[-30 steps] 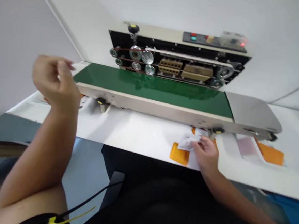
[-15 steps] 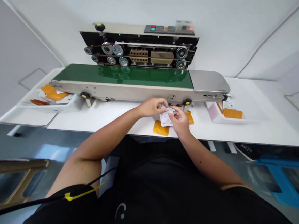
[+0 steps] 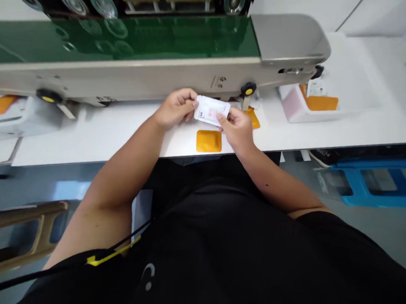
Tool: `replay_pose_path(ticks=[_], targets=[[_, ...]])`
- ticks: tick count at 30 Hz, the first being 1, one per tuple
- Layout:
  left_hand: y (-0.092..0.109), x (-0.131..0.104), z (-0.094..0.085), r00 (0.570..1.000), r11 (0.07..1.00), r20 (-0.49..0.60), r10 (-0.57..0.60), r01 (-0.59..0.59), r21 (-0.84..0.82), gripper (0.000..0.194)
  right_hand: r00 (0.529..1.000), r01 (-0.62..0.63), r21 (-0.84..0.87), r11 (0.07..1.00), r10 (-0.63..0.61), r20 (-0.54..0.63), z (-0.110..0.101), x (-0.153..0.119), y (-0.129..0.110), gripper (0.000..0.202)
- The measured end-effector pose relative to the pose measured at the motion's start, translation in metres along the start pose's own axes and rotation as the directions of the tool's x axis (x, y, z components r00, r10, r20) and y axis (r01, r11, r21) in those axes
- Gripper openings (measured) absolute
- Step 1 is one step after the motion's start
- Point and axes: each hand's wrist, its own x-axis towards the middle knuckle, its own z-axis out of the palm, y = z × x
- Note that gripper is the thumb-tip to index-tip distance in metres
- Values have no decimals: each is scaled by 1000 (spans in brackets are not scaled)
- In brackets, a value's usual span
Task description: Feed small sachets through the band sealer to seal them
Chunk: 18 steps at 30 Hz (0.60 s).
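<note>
A small white packet (image 3: pixel 211 110) with printing on it is held between both hands above the table. My left hand (image 3: pixel 178 107) pinches its left end between thumb and fingers. At the right end, my right hand (image 3: pixel 236 126) grips it, the thumb lying on the printed face. Just below the packet, an orange pouch (image 3: pixel 209 141) lies flat near the table's front edge. Another orange pouch (image 3: pixel 253 117) lies behind my right hand, partly hidden by it.
A sealing machine with a green belt (image 3: pixel 144 37) and a metal end plate (image 3: pixel 290 37) stands behind the hands. White bins (image 3: pixel 296 107) with orange and white packets sit at both sides. A blue stool (image 3: pixel 378 182) is at the right.
The view has moved closer and tilted down. The white packet has turned from upright to lengthwise, with my left hand now at its left end. The front orange pouch shows more fully.
</note>
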Motion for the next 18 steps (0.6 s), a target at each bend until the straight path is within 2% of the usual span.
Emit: replay_pose_path(ticks=[5, 12, 18], targets=[[11, -1, -2, 998, 988, 52, -18, 9, 155, 26, 1000, 16, -7, 1000, -16, -14, -8, -1, 10, 39], [24, -6, -1, 994, 983, 106, -31, 11, 182, 27, 999, 38, -17, 999, -38, -24, -8, 1, 14, 40], [29, -9, -6, 996, 979, 89, 1, -19, 203, 27, 998, 19, 13, 1000, -18, -59, -7, 0, 9, 39]])
